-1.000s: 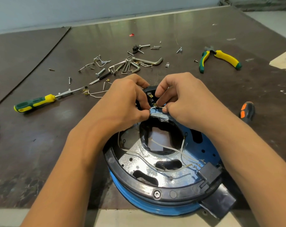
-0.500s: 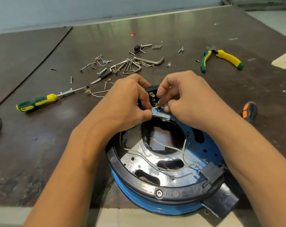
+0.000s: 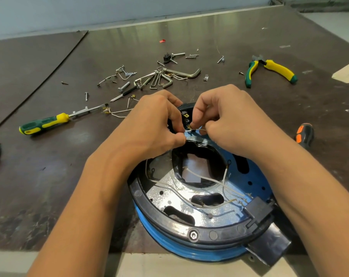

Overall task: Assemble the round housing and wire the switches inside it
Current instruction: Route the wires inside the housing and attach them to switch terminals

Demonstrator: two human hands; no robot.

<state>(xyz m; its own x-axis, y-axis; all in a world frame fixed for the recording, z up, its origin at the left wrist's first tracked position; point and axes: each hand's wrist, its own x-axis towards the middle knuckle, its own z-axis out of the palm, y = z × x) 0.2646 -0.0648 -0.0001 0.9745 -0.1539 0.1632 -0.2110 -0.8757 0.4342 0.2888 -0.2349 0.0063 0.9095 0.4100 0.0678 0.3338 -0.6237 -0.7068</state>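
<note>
While both hands pinch the thin white wire (image 3: 197,129) at the housing (image 3: 255,188) rim — left hand (image 3: 157,124) steadying, right hand (image 3: 225,120) guiding — seat its brass end squarely, without tugging.

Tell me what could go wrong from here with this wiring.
1. The left hand and right hand both pinch one thin white wire at a small terminal; it may slip or bend.
2. Loose wires cross the round housing opening and could snag.
3. The housing sits at the table near edge; pushing might shift it off.
</note>
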